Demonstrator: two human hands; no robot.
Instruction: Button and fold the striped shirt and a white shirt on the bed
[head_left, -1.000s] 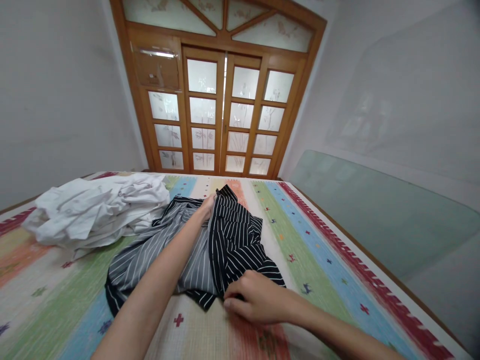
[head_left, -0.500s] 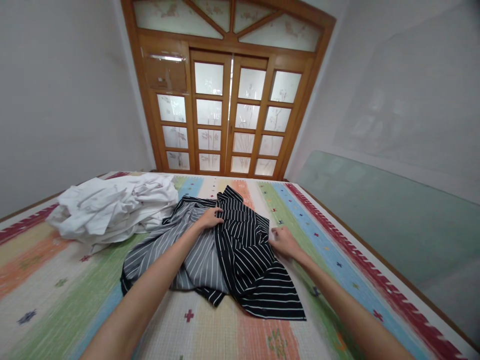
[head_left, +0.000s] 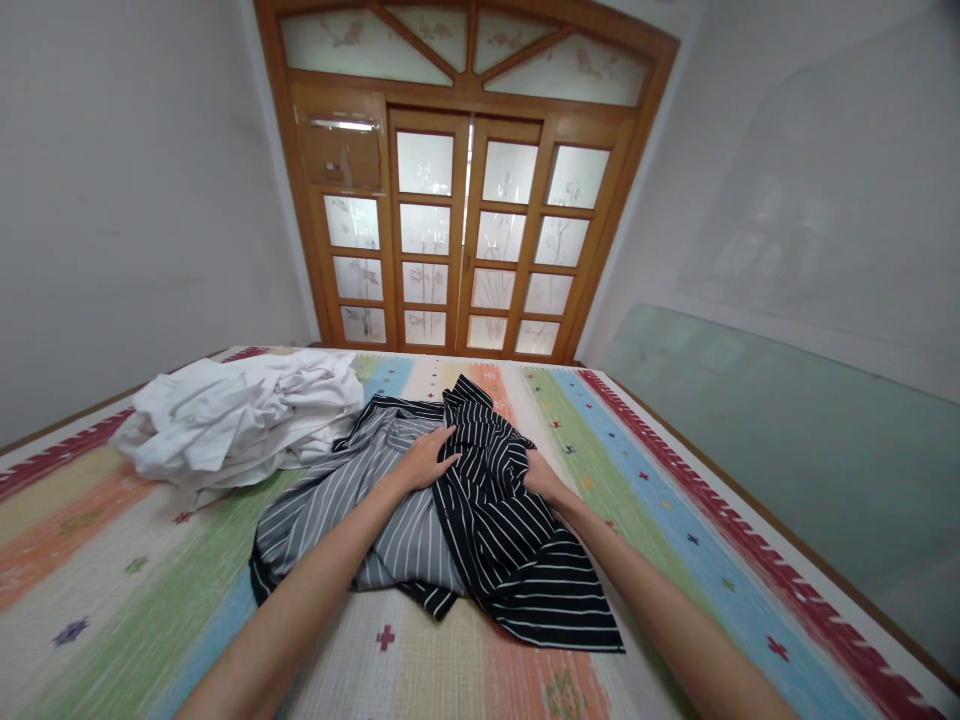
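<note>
As the striped garment (head_left: 517, 545) lies on the bed (head_left: 435, 680), our left hand (head_left: 426, 460) rests on it, grip spread, while our right hand (head_left: 544, 478) touches its edge, its grip too hidden to tell.

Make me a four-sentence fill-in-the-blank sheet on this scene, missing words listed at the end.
1. The crumpled cloth pile is plain ____.
2. The striped garment shows a gray side and a ____ side.
3. Counting the left hand and the right hand, ____ hands touch the garment.
4. The glass panes of the doors sit in frames made of ____.

Missing words: white; black; two; wood.
</note>
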